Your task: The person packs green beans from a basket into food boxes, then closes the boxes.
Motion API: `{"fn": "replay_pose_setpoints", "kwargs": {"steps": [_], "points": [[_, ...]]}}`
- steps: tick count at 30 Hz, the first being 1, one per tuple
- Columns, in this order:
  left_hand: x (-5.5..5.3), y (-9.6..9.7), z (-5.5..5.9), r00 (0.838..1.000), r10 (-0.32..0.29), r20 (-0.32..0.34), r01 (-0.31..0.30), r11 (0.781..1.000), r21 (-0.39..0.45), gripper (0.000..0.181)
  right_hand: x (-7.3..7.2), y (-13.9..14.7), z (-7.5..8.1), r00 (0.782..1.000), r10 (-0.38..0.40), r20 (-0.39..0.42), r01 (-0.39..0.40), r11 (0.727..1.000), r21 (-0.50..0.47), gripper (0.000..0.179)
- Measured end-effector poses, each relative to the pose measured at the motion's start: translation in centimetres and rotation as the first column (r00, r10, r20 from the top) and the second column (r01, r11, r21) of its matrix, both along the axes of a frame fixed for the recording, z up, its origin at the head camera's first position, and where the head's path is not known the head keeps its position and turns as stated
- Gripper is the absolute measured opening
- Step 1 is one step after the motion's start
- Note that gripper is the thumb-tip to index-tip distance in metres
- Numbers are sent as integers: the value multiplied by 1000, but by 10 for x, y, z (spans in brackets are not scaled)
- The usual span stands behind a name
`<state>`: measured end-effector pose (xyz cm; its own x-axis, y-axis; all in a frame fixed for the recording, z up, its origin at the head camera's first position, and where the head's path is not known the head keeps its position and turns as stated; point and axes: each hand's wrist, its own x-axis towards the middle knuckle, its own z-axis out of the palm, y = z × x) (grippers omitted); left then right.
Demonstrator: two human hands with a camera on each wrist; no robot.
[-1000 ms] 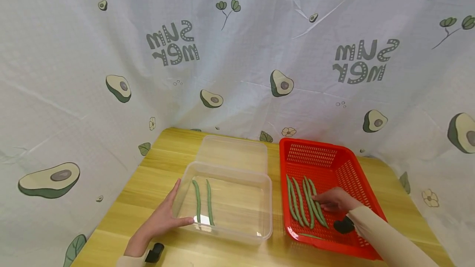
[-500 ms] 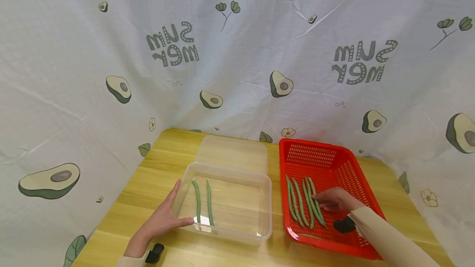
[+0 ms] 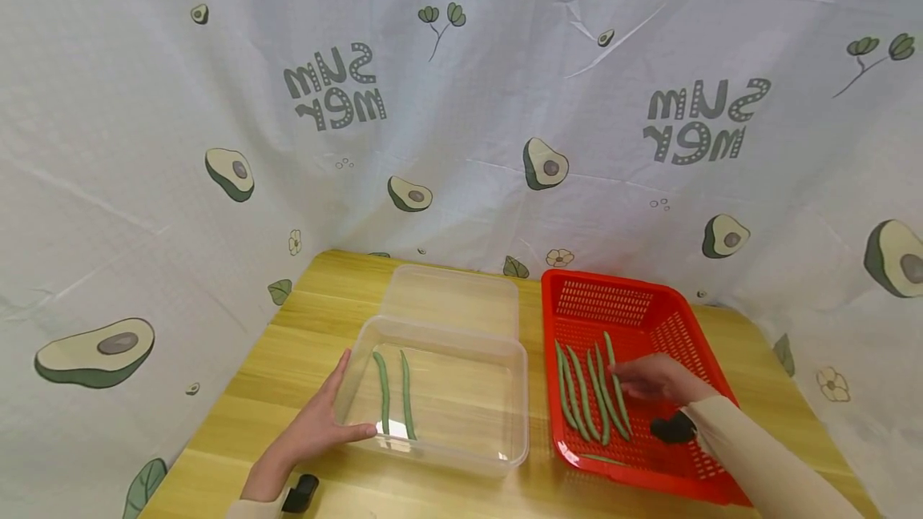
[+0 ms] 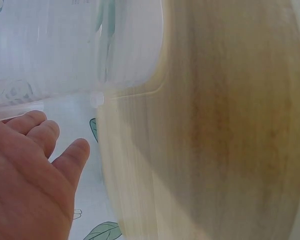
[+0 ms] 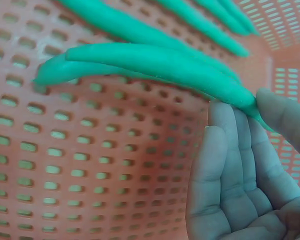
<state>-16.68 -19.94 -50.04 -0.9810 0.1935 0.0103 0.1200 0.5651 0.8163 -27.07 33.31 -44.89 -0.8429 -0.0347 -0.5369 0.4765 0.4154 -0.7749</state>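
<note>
Inside the red slotted basket (image 3: 699,359), my right hand (image 3: 658,377) pinches one end of a green bean (image 5: 165,65) between thumb and fingers. That bean lies slanted over another one in the right wrist view. Several other green beans (image 3: 570,391) lie side by side to its left. My left hand (image 3: 317,419) rests against the left side of a clear plastic container (image 3: 461,463), its fingers extended and its thumb at the front edge. Two green beans (image 3: 407,395) lie lengthwise in the container's left half. In the left wrist view, some left fingertips are partly hidden.
A flat translucent lid (image 3: 450,299) lies on the wooden table (image 3: 288,351) behind the container. One bean (image 3: 602,460) lies crosswise near the basket's front wall. A white printed cloth (image 3: 461,102) hangs behind the table and along its sides.
My right hand has moved slightly up and to the right, drawing the rightmost green bean apart from its neighbours. My left hand and the container have stayed in place.
</note>
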Motion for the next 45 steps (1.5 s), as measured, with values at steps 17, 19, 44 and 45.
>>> {"fn": "replay_pose_setpoints", "kwargs": {"steps": [17, 19, 44, 45], "points": [[2, 2, 2, 1000, 4, 5, -4, 1000, -20, 120, -7, -29, 25, 999, 8, -36, -13, 992, -126, 31], [2, 1, 2, 1000, 7, 10, -6, 1000, -20, 120, -9, -37, 28, 1000, -18, -18, 16, 992, -128, 30], [2, -1, 0, 1000, -6, -13, 6, 1000, -12, 120, -15, -142, 61, 980, 182, -76, -197, 925, -324, 19], [2, -1, 0, 1000, -7, -12, 7, 1000, -12, 120, -14, -146, 60, 978, 191, -79, -206, 922, -329, 21]]}}
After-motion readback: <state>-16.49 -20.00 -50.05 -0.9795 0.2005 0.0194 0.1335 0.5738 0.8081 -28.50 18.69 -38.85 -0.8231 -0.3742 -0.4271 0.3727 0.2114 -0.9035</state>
